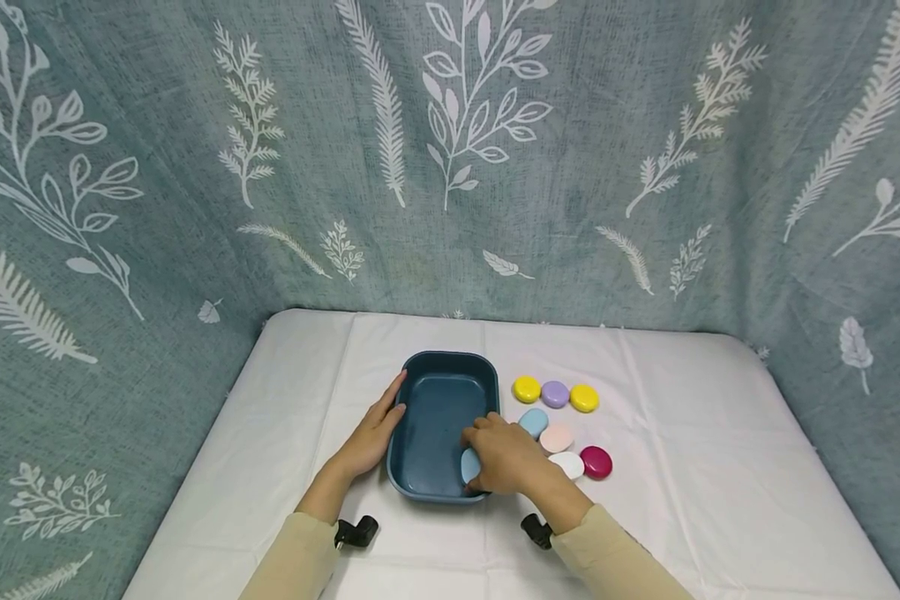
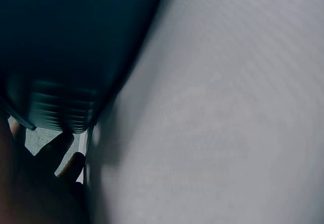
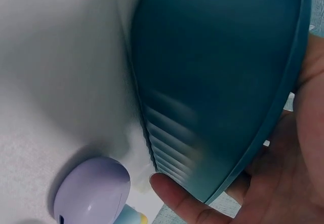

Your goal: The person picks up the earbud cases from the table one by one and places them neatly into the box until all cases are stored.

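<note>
A dark blue rectangular bin (image 1: pixel 442 392) stands on the white cloth. My left hand (image 1: pixel 369 437) rests along its left side, fingers fairly straight and thumb at the rim; in the left wrist view its fingers (image 2: pixel 53 150) touch the outer wall. At the bin's front right corner my right hand (image 1: pixel 506 457) reaches over the rim and grips a light blue smooth oval case (image 1: pixel 470 465) inside. The right wrist view shows this hand's fingers (image 3: pixel 174 196) beside the outer wall; the held case is hidden there. A lavender oval case (image 3: pixel 93 191) with a small dark slot lies nearby.
Right of the bin lie yellow (image 1: pixel 527 389), lavender (image 1: pixel 555 394), light blue (image 1: pixel 533 422), pink (image 1: pixel 557 437), white (image 1: pixel 568 464) and magenta (image 1: pixel 596 462) cases, some partly behind my right hand. A patterned curtain (image 1: pixel 570 167) surrounds the table. Black wrist devices (image 1: pixel 357 532) sit at both wrists.
</note>
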Demonstrator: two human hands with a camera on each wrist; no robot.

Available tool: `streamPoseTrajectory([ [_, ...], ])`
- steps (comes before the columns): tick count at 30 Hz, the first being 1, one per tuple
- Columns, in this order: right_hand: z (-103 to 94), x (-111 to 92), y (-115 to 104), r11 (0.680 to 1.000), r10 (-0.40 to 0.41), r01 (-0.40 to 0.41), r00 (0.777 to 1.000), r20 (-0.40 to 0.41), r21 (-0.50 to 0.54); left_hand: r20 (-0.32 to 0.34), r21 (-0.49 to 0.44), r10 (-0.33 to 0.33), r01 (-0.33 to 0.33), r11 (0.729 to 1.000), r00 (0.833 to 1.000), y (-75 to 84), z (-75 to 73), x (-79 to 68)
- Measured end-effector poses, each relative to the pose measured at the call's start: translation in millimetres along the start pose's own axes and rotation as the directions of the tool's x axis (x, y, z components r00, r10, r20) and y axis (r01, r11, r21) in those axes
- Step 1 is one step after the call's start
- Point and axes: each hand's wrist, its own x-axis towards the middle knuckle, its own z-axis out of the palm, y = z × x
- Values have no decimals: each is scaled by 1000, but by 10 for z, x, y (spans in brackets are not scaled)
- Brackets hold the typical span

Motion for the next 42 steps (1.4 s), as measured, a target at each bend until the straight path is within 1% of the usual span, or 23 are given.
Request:
streamPoseTrajectory([
  [8, -11, -5, 21, 998, -10, 9, 1000, 12, 64, 12, -14, -28, 29, 999, 1000, -14, 12, 14],
  [16, -38, -23, 48, 993, -32, 32, 999, 0, 117, -5, 8, 7, -7, 1000, 1000, -17, 4, 0],
  [23, -72, -53, 79, 983, -42, 45, 999, -23, 179, 12, 28, 1, -1, 1000, 1000, -4, -7, 2],
  [30, -96, -71, 133, 976, -14, 25, 999, -51, 216, 11, 31, -17, 17, 999, 1000, -6, -12, -1],
  [33, -123, -83, 152, 972, -7, 23, 998, -69, 233, 12, 33, -18, 18, 999, 1000, -7, -16, -5],
  [37, -182, -112, 182, 970, -6, 35, 993, -121, 240, 14, 33, -18, 18, 999, 1000, 3, -18, -14],
  [42, -261, -148, 267, 969, 43, 8, 978, -202, 246, 9, 23, -7, 7, 1000, 1000, 2, -13, -7],
])
